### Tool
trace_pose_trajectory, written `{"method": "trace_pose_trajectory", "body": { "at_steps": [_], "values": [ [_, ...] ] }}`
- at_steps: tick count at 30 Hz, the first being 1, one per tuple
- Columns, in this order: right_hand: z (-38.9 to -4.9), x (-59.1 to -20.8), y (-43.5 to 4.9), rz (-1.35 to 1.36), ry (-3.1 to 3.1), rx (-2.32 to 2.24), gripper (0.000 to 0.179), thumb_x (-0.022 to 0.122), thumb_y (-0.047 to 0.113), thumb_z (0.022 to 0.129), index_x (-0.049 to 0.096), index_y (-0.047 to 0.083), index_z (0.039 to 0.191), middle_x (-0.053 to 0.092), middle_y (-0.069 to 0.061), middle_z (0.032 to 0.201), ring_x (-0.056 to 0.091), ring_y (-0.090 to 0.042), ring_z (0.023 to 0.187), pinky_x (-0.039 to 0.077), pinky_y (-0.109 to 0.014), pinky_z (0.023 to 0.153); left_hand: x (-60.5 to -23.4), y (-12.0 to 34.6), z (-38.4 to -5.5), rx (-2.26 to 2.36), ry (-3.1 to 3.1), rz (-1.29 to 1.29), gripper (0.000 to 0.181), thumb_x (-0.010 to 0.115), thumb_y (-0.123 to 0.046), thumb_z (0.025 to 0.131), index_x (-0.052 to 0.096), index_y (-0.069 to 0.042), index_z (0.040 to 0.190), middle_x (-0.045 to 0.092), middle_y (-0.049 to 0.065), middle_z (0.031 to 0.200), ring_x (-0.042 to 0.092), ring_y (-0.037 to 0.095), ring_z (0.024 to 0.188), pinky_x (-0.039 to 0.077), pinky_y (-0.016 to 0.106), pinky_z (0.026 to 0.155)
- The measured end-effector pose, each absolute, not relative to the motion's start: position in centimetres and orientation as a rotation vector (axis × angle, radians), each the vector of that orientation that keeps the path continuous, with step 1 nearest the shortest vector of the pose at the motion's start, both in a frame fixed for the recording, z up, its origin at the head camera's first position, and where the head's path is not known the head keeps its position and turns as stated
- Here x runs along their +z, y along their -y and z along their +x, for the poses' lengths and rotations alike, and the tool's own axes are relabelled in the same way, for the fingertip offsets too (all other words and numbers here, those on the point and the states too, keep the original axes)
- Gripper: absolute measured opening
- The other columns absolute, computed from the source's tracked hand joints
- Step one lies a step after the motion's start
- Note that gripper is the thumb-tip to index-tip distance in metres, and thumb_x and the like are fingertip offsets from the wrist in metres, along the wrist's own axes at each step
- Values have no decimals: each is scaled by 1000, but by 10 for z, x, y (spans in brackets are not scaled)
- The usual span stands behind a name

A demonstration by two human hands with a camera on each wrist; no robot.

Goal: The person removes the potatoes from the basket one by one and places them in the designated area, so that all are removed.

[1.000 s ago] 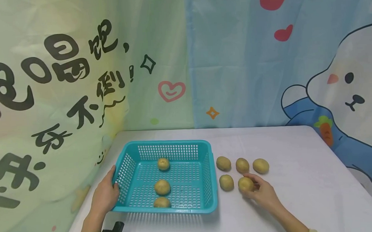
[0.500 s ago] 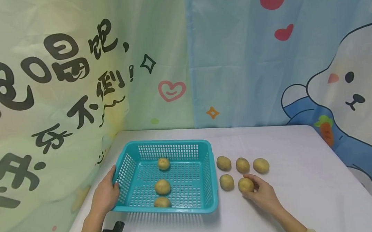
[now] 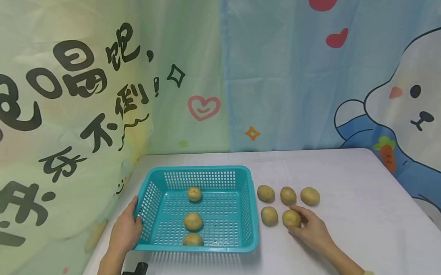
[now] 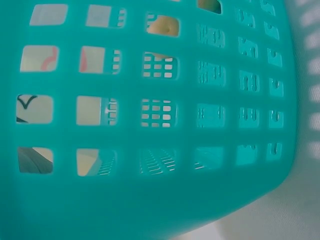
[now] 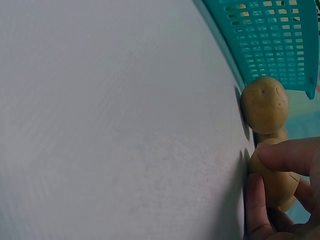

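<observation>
A turquoise plastic basket (image 3: 247, 198) stands on the table with three potatoes inside, among them a middle potato (image 3: 193, 222). My left hand (image 3: 125, 231) grips the basket's left rim; in the left wrist view the basket's slotted wall (image 4: 130, 135) fills most of the picture and the hand is out of sight. To the right of the basket, my right hand (image 3: 313, 231) holds a potato (image 3: 291, 219) between thumb and fingers, on or close to the table. In the right wrist view, thumb and fingers curl round that potato (image 5: 275, 182).
Beside the held potato lies another potato (image 3: 270, 216), closer to the basket. Behind them is a row of three more, ending with the right-hand potato (image 3: 310, 196). A white cloth covers the table (image 3: 355, 181). A printed curtain (image 3: 262, 70) hangs behind it.
</observation>
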State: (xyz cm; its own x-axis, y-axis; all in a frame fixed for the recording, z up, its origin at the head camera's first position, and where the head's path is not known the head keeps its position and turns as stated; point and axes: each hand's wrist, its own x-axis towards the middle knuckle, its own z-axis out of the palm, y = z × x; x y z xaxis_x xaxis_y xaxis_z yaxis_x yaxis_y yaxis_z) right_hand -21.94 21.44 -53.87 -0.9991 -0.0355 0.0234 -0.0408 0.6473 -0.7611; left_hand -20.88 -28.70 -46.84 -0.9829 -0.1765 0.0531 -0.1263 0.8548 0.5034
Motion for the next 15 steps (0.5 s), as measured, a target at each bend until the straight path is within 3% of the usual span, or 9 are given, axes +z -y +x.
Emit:
{"method": "trace_pose_trajectory", "body": {
  "at_steps": [15],
  "values": [
    [-218,-540,-218,30,2820,1375,66,79,11,78,51,3,136,57,-21,131,61,-35,110,48,-54,93,-469,287,-210,-792,2934,252,61,45,-2,96,23,4,152,39,34,144,51,50,120,43,61,92]
  ]
}}
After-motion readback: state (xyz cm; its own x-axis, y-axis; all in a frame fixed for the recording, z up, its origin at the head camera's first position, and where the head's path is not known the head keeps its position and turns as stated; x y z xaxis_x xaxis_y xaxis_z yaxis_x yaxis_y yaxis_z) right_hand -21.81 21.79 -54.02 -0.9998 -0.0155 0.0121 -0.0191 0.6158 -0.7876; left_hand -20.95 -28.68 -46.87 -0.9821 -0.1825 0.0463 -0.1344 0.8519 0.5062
